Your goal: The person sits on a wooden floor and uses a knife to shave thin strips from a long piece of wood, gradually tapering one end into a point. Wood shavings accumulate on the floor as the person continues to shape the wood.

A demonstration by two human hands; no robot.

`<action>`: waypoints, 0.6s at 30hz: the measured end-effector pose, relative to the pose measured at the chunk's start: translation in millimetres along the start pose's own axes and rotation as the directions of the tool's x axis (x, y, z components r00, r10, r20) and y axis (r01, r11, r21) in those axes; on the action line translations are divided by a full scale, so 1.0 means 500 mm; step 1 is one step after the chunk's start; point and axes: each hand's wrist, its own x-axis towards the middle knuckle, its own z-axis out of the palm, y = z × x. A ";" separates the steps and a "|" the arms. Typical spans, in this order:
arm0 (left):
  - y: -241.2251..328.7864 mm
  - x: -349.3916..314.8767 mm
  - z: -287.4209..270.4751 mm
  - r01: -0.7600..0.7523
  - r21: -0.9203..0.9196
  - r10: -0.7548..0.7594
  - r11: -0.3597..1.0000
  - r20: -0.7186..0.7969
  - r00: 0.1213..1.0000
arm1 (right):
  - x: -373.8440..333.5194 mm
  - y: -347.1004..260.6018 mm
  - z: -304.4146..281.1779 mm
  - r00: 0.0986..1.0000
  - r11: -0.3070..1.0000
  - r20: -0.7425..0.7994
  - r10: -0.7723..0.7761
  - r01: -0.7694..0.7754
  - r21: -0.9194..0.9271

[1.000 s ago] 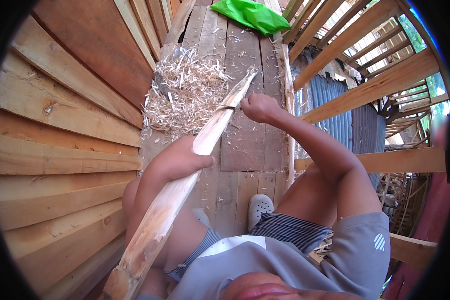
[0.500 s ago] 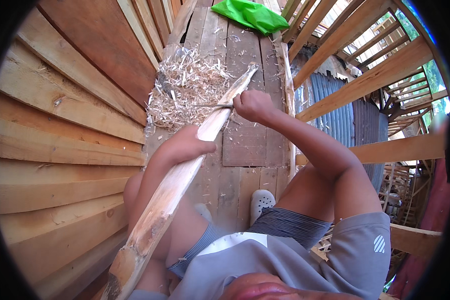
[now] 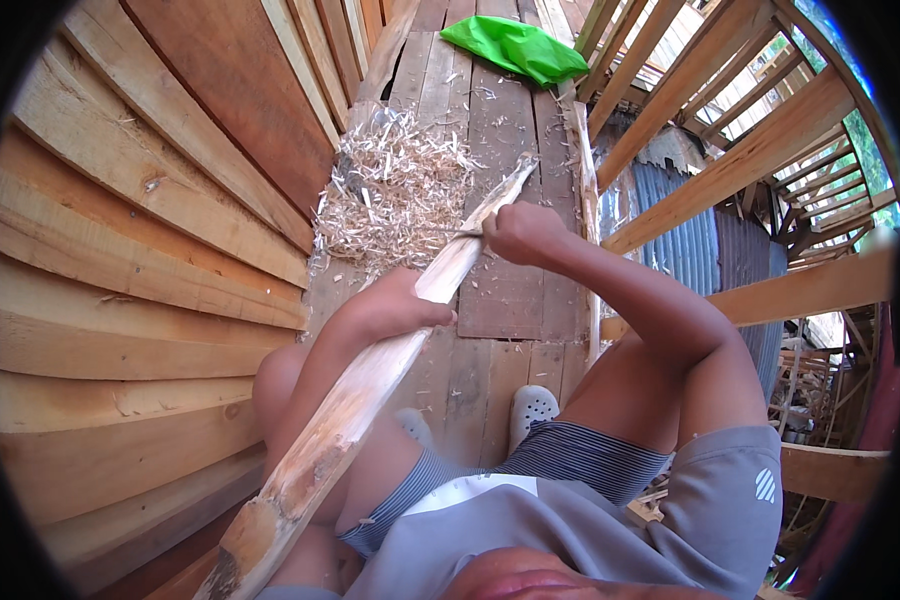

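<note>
A long pale wooden pole (image 3: 355, 405), stripped of bark over most of its length, slants from the lower left up to a narrow tip over the floor. Its lower end is rougher, with darker knots. My left hand (image 3: 395, 305) is closed around the pole at mid-length, thumb across the top. Farther up, my right hand (image 3: 523, 234) is a fist around a knife; the handle is hidden in the fingers. The thin knife blade (image 3: 464, 232) points left and lies across the pole near its upper end.
A heap of curled wood shavings (image 3: 400, 185) lies on the plank floor (image 3: 505, 300) beyond the pole. Board walling (image 3: 150, 260) stands close on the left, a wooden railing (image 3: 730, 225) on the right. Farther off is a bright green bag (image 3: 515, 48). Grey clogs (image 3: 533, 408) are on my feet.
The whole view has shifted slightly, so things sit a little lower and to the right. Both hands keep their grips, and the knife still crosses the pole near its upper end.
</note>
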 end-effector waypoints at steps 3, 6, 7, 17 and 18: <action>-0.022 0.008 -0.004 0.008 -0.120 -0.002 0.993 0.057 0.998 | 0.025 0.060 0.031 0.995 0.997 -0.097 -0.024 0.016 -0.081; -0.002 -0.002 -0.003 0.014 -0.150 0.001 0.989 0.102 0.995 | 0.087 0.350 0.101 0.953 0.953 -0.092 0.289 -0.296 -0.068; 0.004 -0.007 0.002 0.013 -0.139 0.002 0.990 0.102 0.995 | 0.094 0.464 0.133 0.916 0.913 -0.028 0.401 -0.402 -0.075; -0.025 -0.011 -0.048 0.037 -0.524 -0.024 0.851 0.032 0.999 | 0.157 0.302 -0.063 0.951 0.930 0.045 0.306 -0.309 0.198; -0.028 -0.015 -0.050 0.025 -0.546 -0.008 0.838 0.034 0.999 | 0.172 0.280 -0.074 0.957 0.927 0.122 0.263 -0.286 0.243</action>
